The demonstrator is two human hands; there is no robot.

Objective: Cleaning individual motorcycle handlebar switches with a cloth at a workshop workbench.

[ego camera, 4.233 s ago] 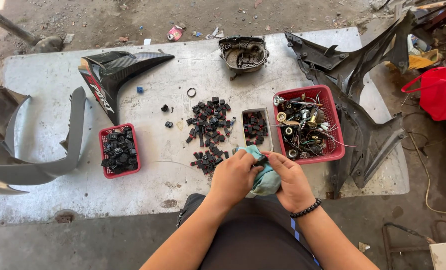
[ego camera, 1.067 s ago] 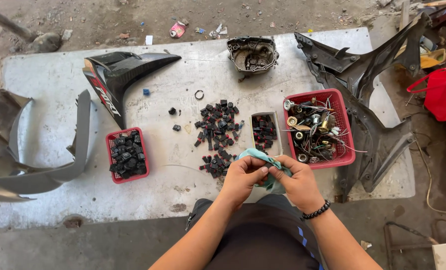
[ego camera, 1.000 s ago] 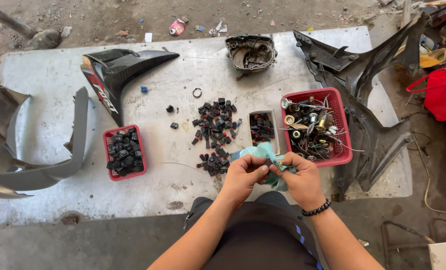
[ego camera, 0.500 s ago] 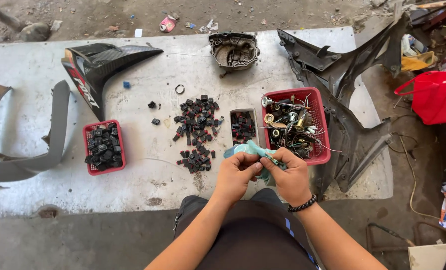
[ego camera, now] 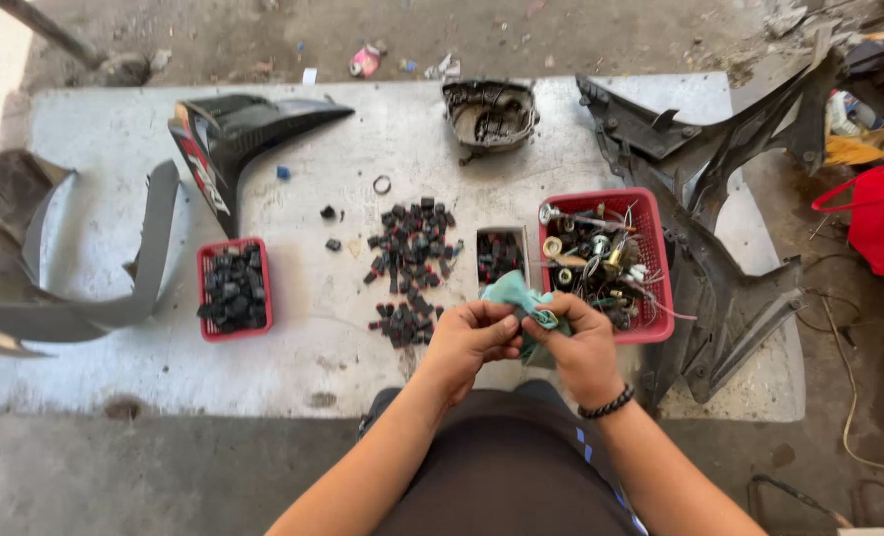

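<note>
Outdoors, dusty concrete slab [ego camera: 363, 347] (cluttered).

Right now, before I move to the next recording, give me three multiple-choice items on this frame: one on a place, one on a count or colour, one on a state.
1. Where does the small red plastic tray of black parts lie, seen from the camera?
A. left of the loose pile of small black parts
B. inside the large red mesh basket
C. on the person's lap

2. How many red containers stand on the grey concrete slab?
A. one
B. two
C. four

3. What are the left hand and right hand doing?
A. resting flat on the slab
B. both gripping the crumpled teal cloth
C. each lifting a basket

Answers: 1 A, the tray sits well left of the pile; 2 B, only the tray and the basket are red containers on the slab; 3 B, both hands' fingers close on the cloth.
</note>
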